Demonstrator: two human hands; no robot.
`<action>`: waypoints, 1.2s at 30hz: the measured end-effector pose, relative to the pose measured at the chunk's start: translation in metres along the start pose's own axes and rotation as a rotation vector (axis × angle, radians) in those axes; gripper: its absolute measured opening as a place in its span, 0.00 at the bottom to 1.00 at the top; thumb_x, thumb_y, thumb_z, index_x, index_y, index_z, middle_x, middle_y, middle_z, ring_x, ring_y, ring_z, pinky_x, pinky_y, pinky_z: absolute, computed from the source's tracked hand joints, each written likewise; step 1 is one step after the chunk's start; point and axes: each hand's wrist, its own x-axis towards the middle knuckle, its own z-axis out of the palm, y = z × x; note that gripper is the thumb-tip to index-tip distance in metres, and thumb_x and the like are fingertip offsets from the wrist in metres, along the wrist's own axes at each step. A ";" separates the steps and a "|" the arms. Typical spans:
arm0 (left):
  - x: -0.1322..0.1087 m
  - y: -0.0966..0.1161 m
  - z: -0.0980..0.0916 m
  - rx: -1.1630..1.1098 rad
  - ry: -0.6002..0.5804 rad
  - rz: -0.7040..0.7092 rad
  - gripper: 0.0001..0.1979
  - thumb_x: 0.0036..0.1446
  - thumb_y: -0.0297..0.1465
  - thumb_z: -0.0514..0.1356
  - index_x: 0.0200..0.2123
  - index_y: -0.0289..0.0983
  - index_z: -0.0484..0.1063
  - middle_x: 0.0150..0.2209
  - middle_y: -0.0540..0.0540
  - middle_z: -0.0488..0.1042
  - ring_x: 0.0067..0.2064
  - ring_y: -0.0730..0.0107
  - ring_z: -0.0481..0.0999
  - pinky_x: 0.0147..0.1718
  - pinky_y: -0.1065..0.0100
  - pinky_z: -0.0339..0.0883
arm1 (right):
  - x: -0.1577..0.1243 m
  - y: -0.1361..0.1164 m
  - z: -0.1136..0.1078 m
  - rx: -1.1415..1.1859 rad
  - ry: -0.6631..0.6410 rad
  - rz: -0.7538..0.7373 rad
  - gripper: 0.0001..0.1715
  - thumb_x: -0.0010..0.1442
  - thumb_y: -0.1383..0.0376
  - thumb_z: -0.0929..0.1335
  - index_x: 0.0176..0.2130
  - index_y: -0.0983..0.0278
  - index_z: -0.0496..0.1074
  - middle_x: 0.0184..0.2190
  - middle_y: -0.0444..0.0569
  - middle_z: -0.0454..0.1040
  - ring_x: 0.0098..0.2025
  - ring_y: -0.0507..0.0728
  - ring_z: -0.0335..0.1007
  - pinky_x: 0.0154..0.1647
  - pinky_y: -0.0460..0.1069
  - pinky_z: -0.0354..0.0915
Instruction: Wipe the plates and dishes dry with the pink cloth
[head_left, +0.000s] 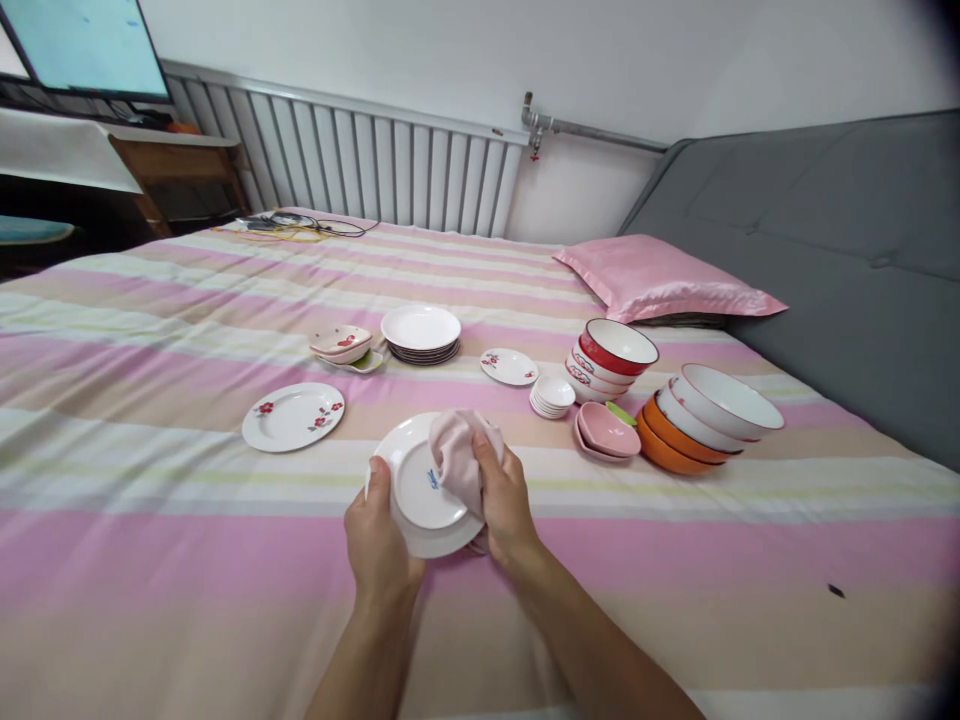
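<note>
A white plate (409, 490) is held up above the bed with its underside and blue maker's mark facing me. My left hand (381, 535) grips its left rim, thumb on the underside. My right hand (506, 500) is closed around a pale pink cloth (459, 455), which presses against the plate's right side; part of the cloth shows below the rim. Beyond the held plate, a flowered plate (294, 417) lies to the left. A stack of white plates (421, 330) and a small flowered oval plate (509, 366) sit farther back.
Small heart-patterned dishes (342, 343) are piled at left. On the right stand small white dishes (553, 395), pink dishes (609, 432), red-and-white bowls (615, 350) and orange and white bowls (682, 440). A pink pillow (667, 275), cables (300, 225) and a radiator (360, 150) lie beyond.
</note>
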 end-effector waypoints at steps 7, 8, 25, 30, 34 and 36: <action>-0.006 0.004 0.007 -0.178 0.219 0.153 0.10 0.58 0.33 0.57 0.36 0.32 0.73 0.31 0.47 0.78 0.31 0.72 0.77 0.32 0.71 0.72 | -0.022 0.011 0.016 -0.009 -0.010 -0.025 0.26 0.60 0.50 0.63 0.52 0.62 0.68 0.47 0.48 0.74 0.49 0.56 0.69 0.49 0.49 0.63; -0.006 0.005 0.007 -0.184 0.243 0.168 0.11 0.58 0.34 0.57 0.36 0.32 0.73 0.32 0.47 0.77 0.31 0.71 0.77 0.33 0.70 0.72 | -0.026 0.013 0.018 -0.002 -0.018 -0.025 0.27 0.60 0.51 0.63 0.54 0.61 0.66 0.49 0.48 0.73 0.51 0.56 0.68 0.50 0.49 0.63; 0.001 0.031 -0.007 -0.195 -0.372 -0.214 0.29 0.56 0.50 0.51 0.49 0.32 0.70 0.45 0.37 0.74 0.46 0.59 0.74 0.44 0.62 0.69 | -0.012 -0.012 -0.006 -0.939 -0.282 -0.922 0.11 0.62 0.67 0.62 0.36 0.60 0.73 0.31 0.48 0.75 0.37 0.55 0.68 0.39 0.49 0.61; 0.007 0.033 -0.003 -0.345 -0.190 -0.196 0.27 0.58 0.47 0.49 0.47 0.32 0.72 0.38 0.37 0.78 0.47 0.51 0.74 0.47 0.52 0.66 | -0.017 -0.018 0.001 -1.001 -0.599 -0.980 0.17 0.60 0.73 0.61 0.42 0.59 0.74 0.39 0.49 0.78 0.43 0.56 0.70 0.44 0.50 0.63; 0.012 0.035 -0.003 -0.417 -0.088 -0.127 0.26 0.57 0.46 0.50 0.48 0.34 0.72 0.40 0.39 0.78 0.52 0.51 0.71 0.52 0.52 0.62 | -0.026 -0.046 -0.006 -0.791 -0.826 -0.713 0.22 0.53 0.78 0.61 0.41 0.59 0.75 0.40 0.45 0.78 0.42 0.54 0.72 0.44 0.49 0.65; 0.012 0.036 -0.004 -0.438 -0.113 -0.073 0.24 0.55 0.46 0.53 0.48 0.38 0.72 0.45 0.41 0.77 0.54 0.52 0.69 0.54 0.52 0.60 | -0.024 -0.060 -0.015 -0.687 -0.738 -0.489 0.21 0.51 0.77 0.62 0.37 0.61 0.77 0.36 0.44 0.78 0.37 0.53 0.73 0.38 0.47 0.66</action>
